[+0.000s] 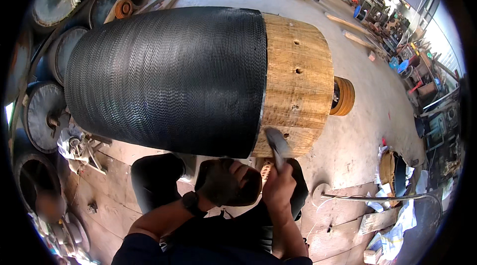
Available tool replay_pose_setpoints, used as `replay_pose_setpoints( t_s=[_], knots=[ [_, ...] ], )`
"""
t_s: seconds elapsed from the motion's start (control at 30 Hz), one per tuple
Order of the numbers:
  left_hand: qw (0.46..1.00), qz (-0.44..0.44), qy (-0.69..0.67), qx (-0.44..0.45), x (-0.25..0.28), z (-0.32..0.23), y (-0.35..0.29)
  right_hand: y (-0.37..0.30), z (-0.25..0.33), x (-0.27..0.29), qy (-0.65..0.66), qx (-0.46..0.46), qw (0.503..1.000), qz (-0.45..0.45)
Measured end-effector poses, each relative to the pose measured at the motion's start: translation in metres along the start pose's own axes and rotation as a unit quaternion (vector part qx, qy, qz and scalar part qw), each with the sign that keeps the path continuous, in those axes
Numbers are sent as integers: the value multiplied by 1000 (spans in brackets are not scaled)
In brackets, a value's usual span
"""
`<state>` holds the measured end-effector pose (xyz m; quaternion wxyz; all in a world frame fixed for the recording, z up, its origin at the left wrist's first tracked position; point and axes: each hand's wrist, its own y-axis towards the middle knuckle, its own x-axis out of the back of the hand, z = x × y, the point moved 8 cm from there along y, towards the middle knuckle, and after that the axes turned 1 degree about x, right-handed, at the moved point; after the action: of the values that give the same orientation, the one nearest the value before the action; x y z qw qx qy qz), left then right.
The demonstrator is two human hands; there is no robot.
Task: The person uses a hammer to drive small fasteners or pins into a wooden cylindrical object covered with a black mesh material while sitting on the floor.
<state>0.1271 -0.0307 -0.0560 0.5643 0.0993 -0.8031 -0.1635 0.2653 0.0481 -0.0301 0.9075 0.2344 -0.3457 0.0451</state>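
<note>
Plainly, the drum (pixel 169 81) lies just ahead of our fingers, its long axis running left to right across them, and our right hand (pixel 279 185) is nearer than our left to its wooden end (pixel 298 86). Our right fingers wrap a tool (pixel 276 140), its blurred head over the wood; we cannot tell whether they touch. Our left hand (pixel 226 183) is at a tray (pixel 255 189), fingers bent; what they grip, we cannot tell. Right of our fingers spreads pale floor (pixel 365 160); far left, cylinders (pixel 44 116) are stacked.
</note>
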Motion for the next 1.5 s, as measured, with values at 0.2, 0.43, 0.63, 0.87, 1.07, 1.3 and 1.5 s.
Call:
replay_pose_setpoints(
  t_s=[0.2, 0.43, 0.63, 0.87, 1.07, 1.3, 1.5],
  knots=[
    [991, 132, -9, -14, -51, 2, -26, -10, 8, 15, 146, 25, 986, -80],
    [996, 39, 43, -69, -29, -14, -19, 10, -9, -15, 8, 7, 1000, 10],
    [998, 43, 55, -9, -34, -5, -26, -14, 6, 19, 221, 62, 969, -96],
    [996, -22, -82, 11, 34, 9, 15, -11, -1, 2, 64, -9, 998, 6],
    [960, -267, -48, -63, 87, 48, 63, 4, -8, -15, -2, 16, 1000, 5],
    [916, -360, 99, -145, 119, 78, 97, -20, -19, 5, 165, 14, 983, -83],
    [917, -357, 122, -133, 122, 79, 103, 7, -20, -28, -14, -43, 998, 39]
  ],
)
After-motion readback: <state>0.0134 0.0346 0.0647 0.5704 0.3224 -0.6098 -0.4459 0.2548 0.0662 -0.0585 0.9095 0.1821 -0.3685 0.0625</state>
